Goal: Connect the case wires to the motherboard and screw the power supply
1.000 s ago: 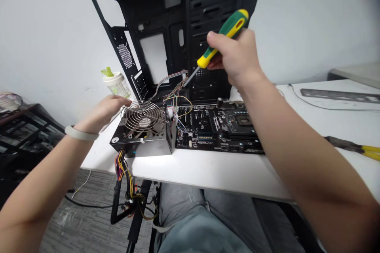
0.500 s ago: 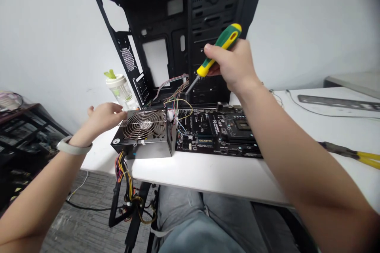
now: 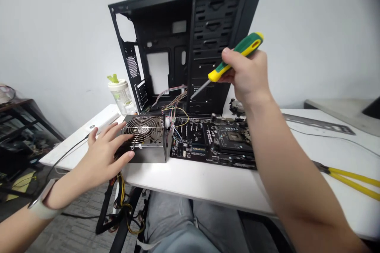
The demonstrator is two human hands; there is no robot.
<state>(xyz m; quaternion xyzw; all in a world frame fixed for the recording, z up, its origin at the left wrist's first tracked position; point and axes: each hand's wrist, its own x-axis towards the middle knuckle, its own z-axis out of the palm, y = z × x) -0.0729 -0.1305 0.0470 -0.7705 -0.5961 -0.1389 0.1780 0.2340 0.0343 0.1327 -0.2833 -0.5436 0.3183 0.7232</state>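
Note:
My right hand (image 3: 251,75) is closed around the green and yellow handle of a screwdriver (image 3: 237,56), whose shaft points down and left in front of the black computer case (image 3: 204,31). My left hand (image 3: 107,154), fingers spread, lies over the left side of a power supply (image 3: 151,152) with a round fan grille. Its fingertips reach the grille; firm contact I cannot make out. Right of the power supply a black Gigabyte motherboard (image 3: 197,148) lies flat on the white table. Thin coloured wires (image 3: 178,102) run between the case and the board's left end.
A clear bottle (image 3: 120,97) with a green-topped lid stands left of the case. Yellow-handled pliers (image 3: 353,178) and a metal strip (image 3: 320,123) lie to the right. Bundled power cables (image 3: 121,193) hang over the table's front edge (image 3: 202,193).
My left hand has come toward me and spread its fingers over the power supply's left side. My right hand has shifted right with the screwdriver, and the camera view has moved too.

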